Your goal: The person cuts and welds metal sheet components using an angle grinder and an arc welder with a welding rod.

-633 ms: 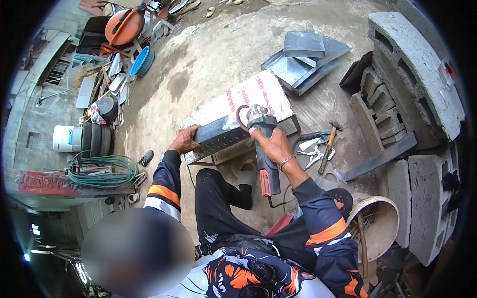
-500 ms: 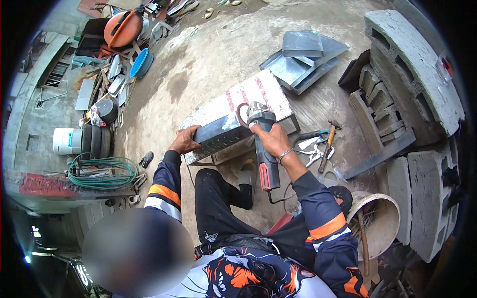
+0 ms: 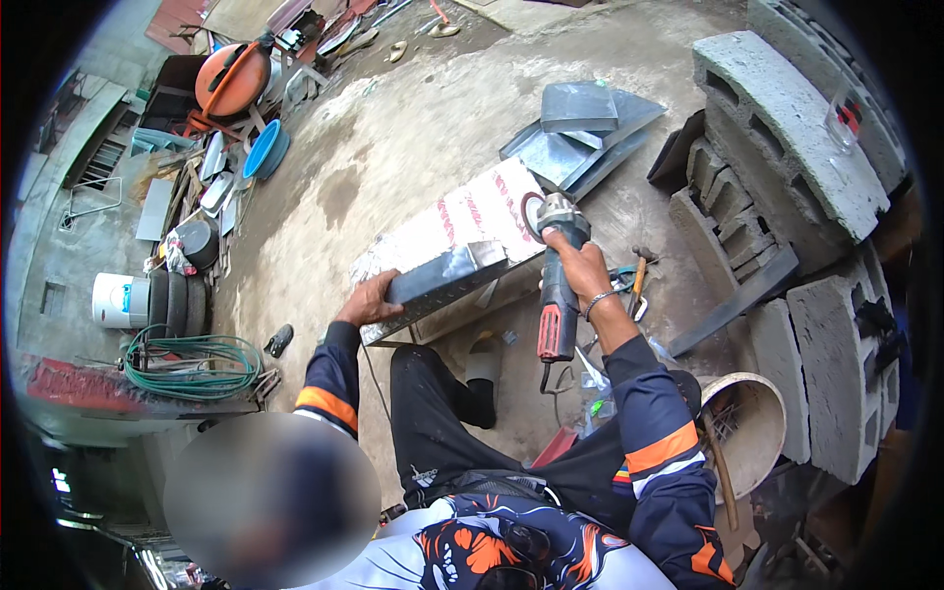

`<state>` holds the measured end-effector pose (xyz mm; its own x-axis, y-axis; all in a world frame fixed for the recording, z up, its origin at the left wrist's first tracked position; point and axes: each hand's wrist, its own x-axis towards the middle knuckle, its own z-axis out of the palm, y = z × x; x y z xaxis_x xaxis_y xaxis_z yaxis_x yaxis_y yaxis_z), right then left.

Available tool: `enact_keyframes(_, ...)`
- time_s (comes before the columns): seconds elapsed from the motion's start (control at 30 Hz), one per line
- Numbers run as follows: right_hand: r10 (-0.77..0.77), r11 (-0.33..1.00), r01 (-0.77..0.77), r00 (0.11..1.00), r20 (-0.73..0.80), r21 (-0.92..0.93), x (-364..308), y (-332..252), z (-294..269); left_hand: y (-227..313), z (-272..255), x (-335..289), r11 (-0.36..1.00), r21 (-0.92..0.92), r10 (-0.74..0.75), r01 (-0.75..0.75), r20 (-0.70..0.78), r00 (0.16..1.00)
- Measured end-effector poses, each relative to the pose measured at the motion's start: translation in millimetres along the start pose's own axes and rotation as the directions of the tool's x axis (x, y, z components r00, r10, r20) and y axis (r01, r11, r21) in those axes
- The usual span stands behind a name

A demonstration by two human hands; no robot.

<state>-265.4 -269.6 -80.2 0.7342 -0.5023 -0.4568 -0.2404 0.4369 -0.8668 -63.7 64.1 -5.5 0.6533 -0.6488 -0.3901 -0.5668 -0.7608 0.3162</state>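
Note:
An angle grinder (image 3: 558,315), grey-headed with a black and red body, is in my right hand (image 3: 582,267), its fingers closed round it. The grinder's round disc (image 3: 532,213) is over the right end of a low bench (image 3: 501,202) topped with silvery, red-printed sheet. A dark metal channel (image 3: 442,278) with a row of small holes lies along the bench's near edge, and the disc stands apart from it. My left hand (image 3: 372,299) grips the channel's left end. Whether the disc is spinning, I cannot tell.
Bent sheet-metal pieces (image 3: 580,108) lie beyond the bench. Concrete blocks (image 3: 787,138) stack up at the right, near a bucket (image 3: 762,433) of scrap. A hammer (image 3: 639,275) rests on the floor. On the left are a coiled green hose (image 3: 187,369) and a blue basin (image 3: 265,149).
My right hand has moved the grinder rightward, off the channel toward the bench's right end. My left hand keeps its grip on the channel. The whole view has shifted slightly.

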Motion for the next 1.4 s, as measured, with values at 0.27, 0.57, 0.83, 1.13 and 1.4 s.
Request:
enact_keyframes(0.27,0.054,0.979,-0.048,0.998,-0.024,0.199,-32,-26,-33,5,56,-48,0.998,0.060,-0.017,0.016,0.015,1.000)
enact_keyframes(0.57,0.063,0.987,-0.054,0.996,-0.056,0.154,-33,-21,-45,15,17,-25,0.999,-0.021,-0.017,0.033,0.526,0.851)
enact_keyframes(0.83,0.076,0.992,-0.072,0.996,-0.045,0.099,-38,-32,-33,-10,22,54,0.890,-0.138,-0.171,0.435,0.783,0.599)
enact_keyframes(1.13,0.058,0.998,-0.056,0.996,-0.067,0.039,-36,-31,-39,-59,97,159,0.979,0.103,-0.188,0.176,0.129,0.974)
enact_keyframes(1.4,0.075,0.996,-0.071,0.995,-0.071,0.061,-37,-32,-34,-107,125,161,0.987,0.139,-0.091,0.076,0.112,0.990)
